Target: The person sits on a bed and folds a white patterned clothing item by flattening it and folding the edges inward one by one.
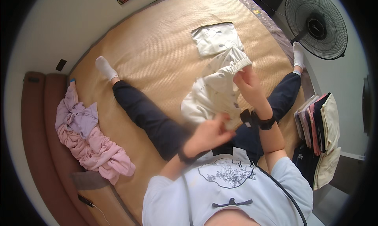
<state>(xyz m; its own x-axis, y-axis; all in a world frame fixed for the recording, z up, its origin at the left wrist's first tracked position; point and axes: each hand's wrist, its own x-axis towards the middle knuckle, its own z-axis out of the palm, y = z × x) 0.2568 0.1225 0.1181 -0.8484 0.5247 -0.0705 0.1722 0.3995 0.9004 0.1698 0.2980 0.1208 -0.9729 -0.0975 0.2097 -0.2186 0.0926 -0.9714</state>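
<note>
A cream printed garment point(206, 94) with a gathered elastic edge lies loosely spread on the woven bed mat point(153, 49) between my legs. My right hand point(248, 83) pinches it at the elastic edge, with some fingers hidden by the cloth. Near the garment's lower edge is my left hand point(208, 134), blurred, its fingers curled. Whether those fingertips grip the cloth is unclear. Just beyond, a folded white garment point(217, 38) with printed cartoon faces and a dark edge lies flat, touching or partly under the cream one.
Rumpled pink cloth point(97, 152) and a lilac garment point(78, 116) lie at the left by the padded headboard point(34, 131). A stack of folded clothes point(319, 122) stands at the right. A black fan point(316, 25) is at the far right; a phone point(85, 200) with a cable lies lower left.
</note>
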